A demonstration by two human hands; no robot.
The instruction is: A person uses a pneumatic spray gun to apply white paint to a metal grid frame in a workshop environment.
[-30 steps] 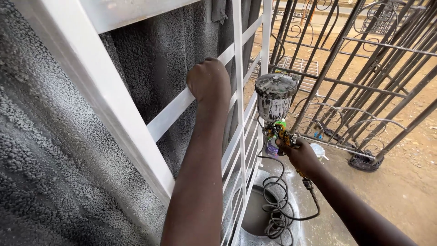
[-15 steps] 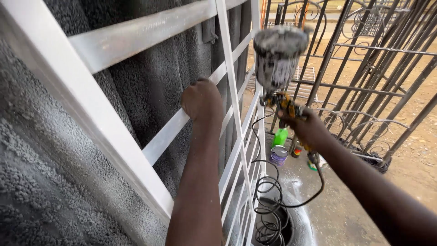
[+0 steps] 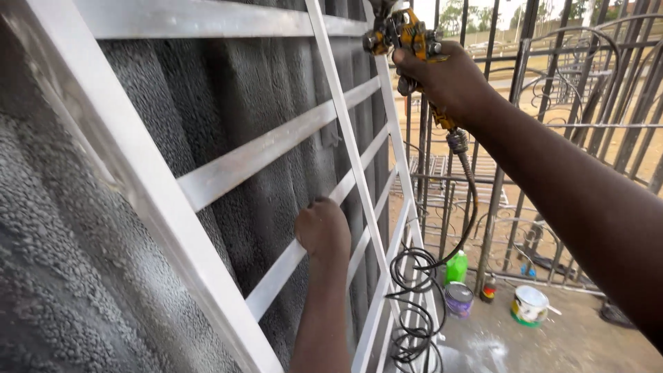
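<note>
Head view: left hand (image 3: 322, 229) fisted around a bar of the white metal grille (image 3: 269, 148), against the grey textured wall (image 3: 83, 290). Right hand (image 3: 442, 74) clamped on yellow spray gun (image 3: 404, 33), raised top centre; black hose (image 3: 414, 304) coils down. Paint cans (image 3: 528, 305) on ground.

The spray gun (image 3: 404, 38) is cut off at the top edge, its cup out of view.
</note>
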